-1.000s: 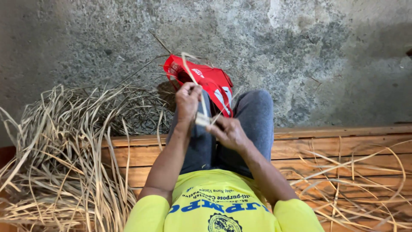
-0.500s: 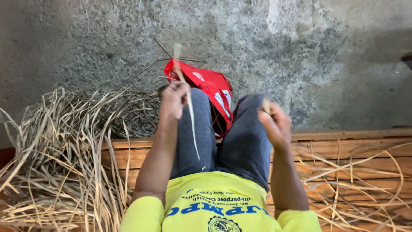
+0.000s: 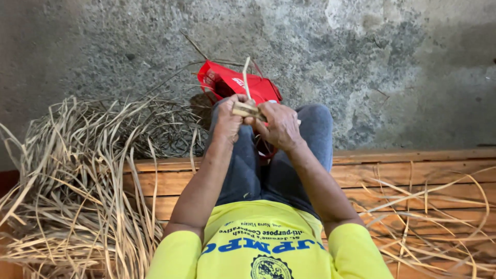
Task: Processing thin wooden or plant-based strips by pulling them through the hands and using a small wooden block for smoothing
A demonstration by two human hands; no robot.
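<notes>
You sit on the slatted wooden bench (image 3: 413,173) with both hands brought together above your knees, and what you work on sits right between them: a small pale wooden block-shaped tool (image 3: 247,110), held level, with a thin pale strip of dried reed (image 3: 246,77) rising out of it and curving up over the red plastic bag (image 3: 235,85) on the concrete floor (image 3: 387,67) beyond your legs. Your left hand (image 3: 228,120) is closed around the near end of the tool, knuckles up, thumb pressed along the top. Your right hand (image 3: 279,124) is curled shut against the other end, fingers folded under; whether it pinches the strip itself or only the tool, I cannot tell. Holding the piece out over your lap seems to keep the strip free of your jeans and lets it run without snagging. Both forearms reach forward, elbows bent and tucked close, wrists nearly meeting. The big heap of loose dried reed strips (image 3: 77,191) lies at your left, within easy reach, and a thinner scatter of strips (image 3: 434,217) spreads over the bench at your right.
</notes>
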